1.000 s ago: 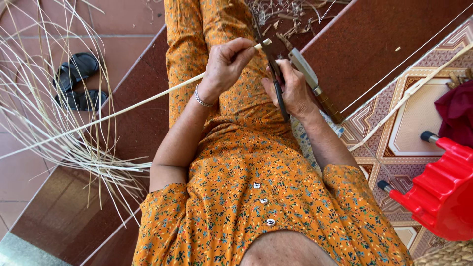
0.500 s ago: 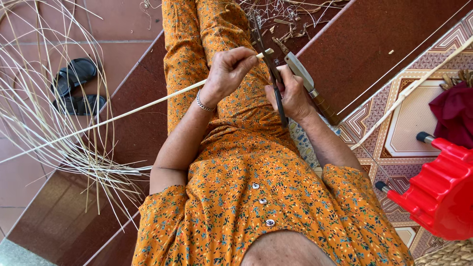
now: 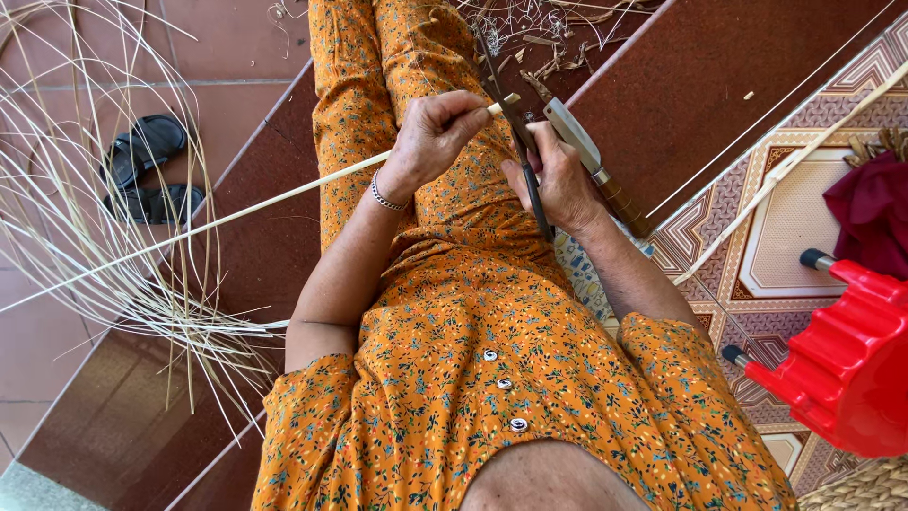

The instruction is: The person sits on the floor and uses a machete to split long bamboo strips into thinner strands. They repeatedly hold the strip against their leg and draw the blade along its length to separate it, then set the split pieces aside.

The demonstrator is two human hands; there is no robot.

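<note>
At the far left a loose, springy tangle of thin pale cane splints (image 3: 104,237) fans over the reddish-brown floor tiles (image 3: 236,38), with a pair of black strapped sandals (image 3: 151,170) lying behind it. These strands are flat, glossy and whippy; a foot or a shifting knee could catch them and drag the heap, or bend and crack a few.

From there a long pale cane strip (image 3: 236,213) runs up and rightward across the orange flowered dress (image 3: 454,360) to the left hand (image 3: 435,137), which is closed around it near its cut end, thumb and fingers pinching; a thin silver bracelet (image 3: 386,197) sits at the wrist. The strip looks smooth and stiff enough to hold a straight line, yet narrow, so uneven pressure could make a split wander off to one edge and spoil it.

Just to the right, close to the strip's tip, the right hand (image 3: 558,180) grips a dark slender blade-like tool (image 3: 530,180) that lies along the palm and reaches toward the strip's end. Bare fingers sit very near that edge; a slip on the slick cane could, in all likelihood, nick the left thumb.

Beside this hand lies a broad grey knife with a banded wooden handle (image 3: 591,161), resting apart. Farther right are patterned floor tiles (image 3: 785,227), a dark red cloth (image 3: 870,213) and a red plastic stool (image 3: 842,360).
</note>
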